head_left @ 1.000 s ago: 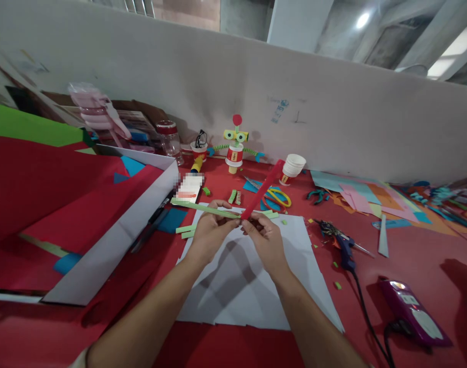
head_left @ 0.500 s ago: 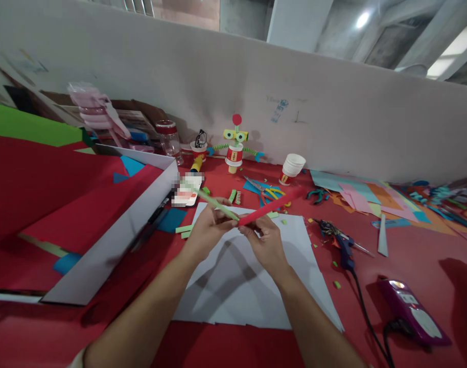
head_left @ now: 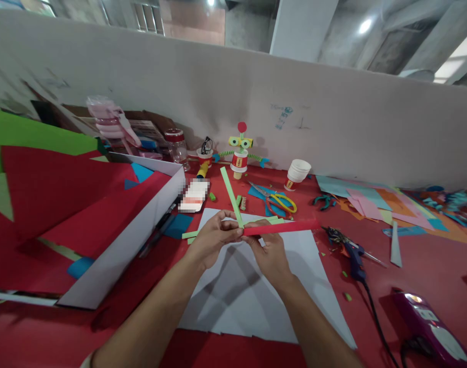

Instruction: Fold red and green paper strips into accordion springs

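Observation:
My left hand (head_left: 217, 236) pinches the near end of a light green paper strip (head_left: 232, 194), which points up and away toward the back. My right hand (head_left: 269, 250) grips a red paper strip (head_left: 287, 227) that runs out to the right. The two strips meet end to end at my fingertips in roughly a right angle. Whether they are glued there I cannot tell. Both hands are above a white sheet of paper (head_left: 233, 301) on the red table. More light green strips lie partly behind my hands.
A paper-cup figure (head_left: 239, 161) with springy arms stands by the wall, with stacked cups (head_left: 297, 175) to its right. Scissors (head_left: 274, 197), a glue gun (head_left: 346, 248) with its cord and a purple power strip (head_left: 433, 327) lie rightward. A white box (head_left: 122, 240) holds coloured paper on the left.
The green strip has swung from pointing left to pointing away from me. The red strip has turned from slanting up to nearly level, pointing right. The view has shifted slightly.

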Available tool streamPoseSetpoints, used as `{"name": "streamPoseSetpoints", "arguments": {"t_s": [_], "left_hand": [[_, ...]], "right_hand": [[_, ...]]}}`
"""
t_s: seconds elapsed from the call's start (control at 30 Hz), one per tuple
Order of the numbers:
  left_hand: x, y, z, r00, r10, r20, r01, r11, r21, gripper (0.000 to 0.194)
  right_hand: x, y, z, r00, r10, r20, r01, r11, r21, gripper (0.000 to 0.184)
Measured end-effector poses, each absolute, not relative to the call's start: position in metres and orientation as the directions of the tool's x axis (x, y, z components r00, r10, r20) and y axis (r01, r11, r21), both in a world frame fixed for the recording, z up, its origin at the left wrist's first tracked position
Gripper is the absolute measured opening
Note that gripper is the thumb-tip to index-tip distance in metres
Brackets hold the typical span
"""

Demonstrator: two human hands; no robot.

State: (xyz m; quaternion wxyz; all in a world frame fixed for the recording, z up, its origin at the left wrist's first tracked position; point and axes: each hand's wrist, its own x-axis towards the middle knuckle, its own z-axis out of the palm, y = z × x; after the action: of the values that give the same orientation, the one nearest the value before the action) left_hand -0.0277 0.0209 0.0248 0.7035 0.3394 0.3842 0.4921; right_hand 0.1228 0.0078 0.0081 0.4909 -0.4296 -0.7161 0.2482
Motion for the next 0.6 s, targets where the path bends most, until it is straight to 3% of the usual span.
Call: {"name": "streamPoseSetpoints", "arguments": {"t_s": [0.3,0.47,0.6], "left_hand": [[-0.0341,0.0237,0.0279,0.321,0.918,-0.232,-0.428,0.359,0.829,0.046],[-0.0314,0.0221,0.0260,0.340,0.920,-0.196,-0.455,0.343,0.821,0.045],[-0.0244,0.0207,0.0232,0.203,0.965,-0.166,-0.496,0.247,0.833,0.041]], "right_hand": [[0.1205,0.0099,0.0086,-0.137,0.915,0.378,0.117,0.394,-0.912,0.005],[0.1235,0.0129,0.0077,-0.152,0.916,0.372,0.116,0.391,-0.913,0.004],[0.1210,0.0114,0.0032,-0.106,0.942,0.319,0.177,0.333,-0.926,0.011]]}}
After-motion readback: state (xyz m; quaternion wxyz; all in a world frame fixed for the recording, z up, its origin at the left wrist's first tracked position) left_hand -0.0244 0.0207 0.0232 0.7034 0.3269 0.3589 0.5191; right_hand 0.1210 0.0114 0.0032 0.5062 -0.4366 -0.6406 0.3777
